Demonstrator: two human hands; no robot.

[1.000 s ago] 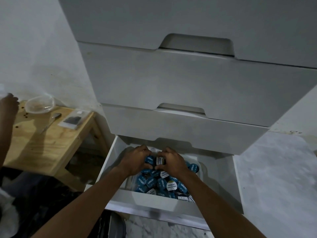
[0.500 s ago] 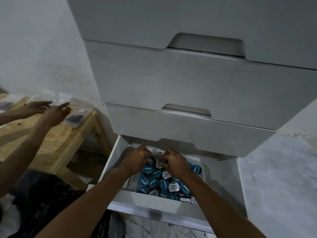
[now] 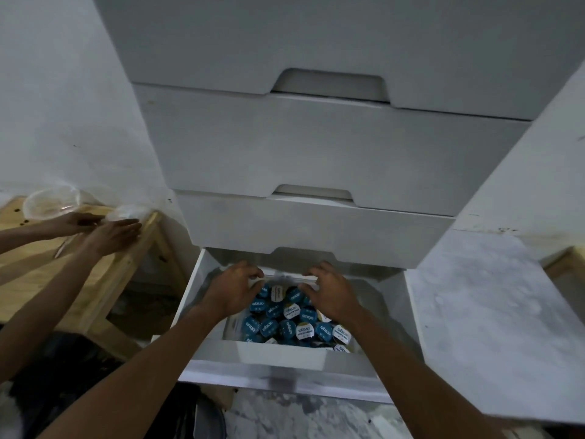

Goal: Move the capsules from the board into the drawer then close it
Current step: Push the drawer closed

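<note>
While a half second ago both hands were pressed together over the heap, they have now drawn apart, and the view has tipped lower over the drawer (image 3: 392, 315). The left hand (image 3: 232, 288) sits at centre frame, fingers loosely curled and holding nothing that can be seen. The right hand (image 3: 332, 293), just right of centre, is spread wide with fingers splayed, also empty as far as can be told. Between and below them lie the capsules (image 3: 285, 323), a dense pile of small round pods with blue and white foil lids, inside a clear liner within the open bottom drawer at lower centre.

The parting of the hands suggests the load has been let go, so the transfer looks finished or nearly so; closing the drawer is the step not yet done. No board shows here, so whether more capsules wait elsewhere cannot be told.

The capsules are round with no clear long axis; most lids face up toward the camera, some tilted. The drawer's long side runs left to right across the frame. It stands pulled out toward the viewer, so it would close by sliding away, toward the upper frame, under the shut drawers above.

At left, a second person's hands (image 3: 107, 229) reach over a wooden desk (image 3: 38, 267) bearing a clear plastic bowl (image 3: 50, 202).
</note>
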